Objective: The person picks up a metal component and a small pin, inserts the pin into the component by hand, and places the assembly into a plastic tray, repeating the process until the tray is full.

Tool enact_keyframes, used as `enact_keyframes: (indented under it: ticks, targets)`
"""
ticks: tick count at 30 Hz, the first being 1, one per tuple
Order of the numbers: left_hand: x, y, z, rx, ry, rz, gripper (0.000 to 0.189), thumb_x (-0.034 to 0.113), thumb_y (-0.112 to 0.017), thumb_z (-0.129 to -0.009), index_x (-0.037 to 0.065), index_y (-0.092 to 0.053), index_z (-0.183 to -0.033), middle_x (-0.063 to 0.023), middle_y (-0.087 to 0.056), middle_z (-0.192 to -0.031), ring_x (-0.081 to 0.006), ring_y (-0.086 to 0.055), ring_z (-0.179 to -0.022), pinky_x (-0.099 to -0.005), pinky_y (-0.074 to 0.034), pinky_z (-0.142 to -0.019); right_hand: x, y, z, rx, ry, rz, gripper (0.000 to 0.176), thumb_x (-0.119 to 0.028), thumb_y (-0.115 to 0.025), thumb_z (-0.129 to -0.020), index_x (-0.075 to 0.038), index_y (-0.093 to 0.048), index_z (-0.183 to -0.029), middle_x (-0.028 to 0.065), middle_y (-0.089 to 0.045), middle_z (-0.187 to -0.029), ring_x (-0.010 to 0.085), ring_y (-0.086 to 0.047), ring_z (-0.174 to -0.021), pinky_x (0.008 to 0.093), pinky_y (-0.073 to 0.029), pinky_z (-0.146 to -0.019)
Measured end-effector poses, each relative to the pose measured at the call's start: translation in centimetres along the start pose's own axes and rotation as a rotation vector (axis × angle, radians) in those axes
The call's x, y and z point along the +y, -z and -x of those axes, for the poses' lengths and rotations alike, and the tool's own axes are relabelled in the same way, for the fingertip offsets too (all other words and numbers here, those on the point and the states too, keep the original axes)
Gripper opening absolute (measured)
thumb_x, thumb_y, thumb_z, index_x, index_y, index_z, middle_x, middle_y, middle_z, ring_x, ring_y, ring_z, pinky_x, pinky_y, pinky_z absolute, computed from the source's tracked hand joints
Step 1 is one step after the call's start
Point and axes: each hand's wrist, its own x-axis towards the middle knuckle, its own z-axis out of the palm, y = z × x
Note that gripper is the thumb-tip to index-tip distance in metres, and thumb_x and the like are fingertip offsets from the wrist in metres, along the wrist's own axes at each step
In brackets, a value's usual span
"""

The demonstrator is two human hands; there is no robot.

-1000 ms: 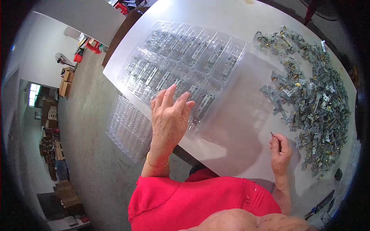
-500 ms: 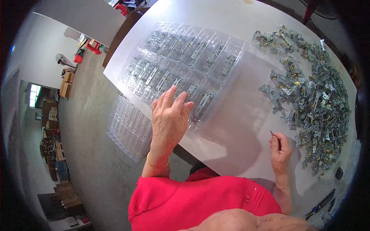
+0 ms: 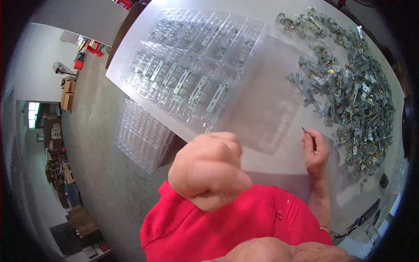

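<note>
My left hand (image 3: 209, 170) is raised close to the camera in front of my red top, its fingers curled into a fist. Slight blur and the bent fingers hide whatever may be inside. Beyond it lies a clear plastic tray (image 3: 238, 72) with two rows of compartments, holding slim metal hardware pieces (image 3: 181, 83). My right hand (image 3: 317, 150) rests low over the table on the right, closed round a thin dark rod (image 3: 304, 130) whose tip sticks out past the fingers. Just right of that hand spreads a large heap of metal hardware parts (image 3: 362, 100), silvery with some brass-coloured bits.
A stack of clear trays (image 3: 142, 133) stands below the left edge of the white table (image 3: 266, 166). A dark-handled tool (image 3: 369, 214) and a small black object (image 3: 384, 180) lie at the lower right. Cardboard boxes (image 3: 67, 96) and a fan (image 3: 60, 68) stand farther off.
My left hand has left the tray and come up towards my body and the camera, its spread fingers now curled. The view has shifted slightly. My right hand still grips the rod.
</note>
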Motion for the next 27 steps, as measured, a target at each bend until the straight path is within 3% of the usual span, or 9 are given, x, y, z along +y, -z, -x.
enact_keyframes:
  ticks: [3, 6, 27]
  targets:
    - [-0.2, -2.1, -0.4, -0.01, -0.201, 0.178, 0.028, -0.006, -0.071, -0.081, 0.004, -0.05, -0.097, -0.0074, -0.05, -0.065, -0.0163, -0.044, -0.045, -0.0337, -0.035, -0.045, 0.6, 0.0, 0.2, -0.007, -0.007, -0.043, 0.009, -0.007, -0.062, -0.101, -0.003, -0.066, -0.108, 0.0066, -0.069, -0.085, 0.0134, -0.064, -0.073, 0.0291, -0.051, -0.067]
    - [-0.4, -3.4, -0.5, -0.08, -0.263, 0.326, 0.027, -0.007, -0.07, -0.081, 0.004, -0.051, -0.096, -0.007, -0.049, -0.064, -0.0159, -0.043, -0.045, -0.0334, -0.034, -0.044, 0.0, 0.2, 0.2, -0.023, -0.017, -0.04, 0.009, -0.008, -0.062, -0.101, -0.004, -0.065, -0.109, 0.0065, -0.069, -0.086, 0.0134, -0.065, -0.074, 0.0285, -0.052, -0.067]
    - [-0.4, -4.4, -0.2, -0.191, -0.267, 0.556, 0.024, -0.013, -0.063, -0.077, 0.005, -0.054, -0.09, -0.0047, -0.047, -0.059, -0.0133, -0.038, -0.042, -0.0318, -0.029, -0.041, 0.4, 0.2, 0.2, -0.044, -0.005, -0.013, 0.011, -0.01, -0.063, -0.102, -0.005, -0.065, -0.112, 0.0063, -0.069, -0.087, 0.0133, -0.067, -0.077, 0.0287, -0.053, -0.07]
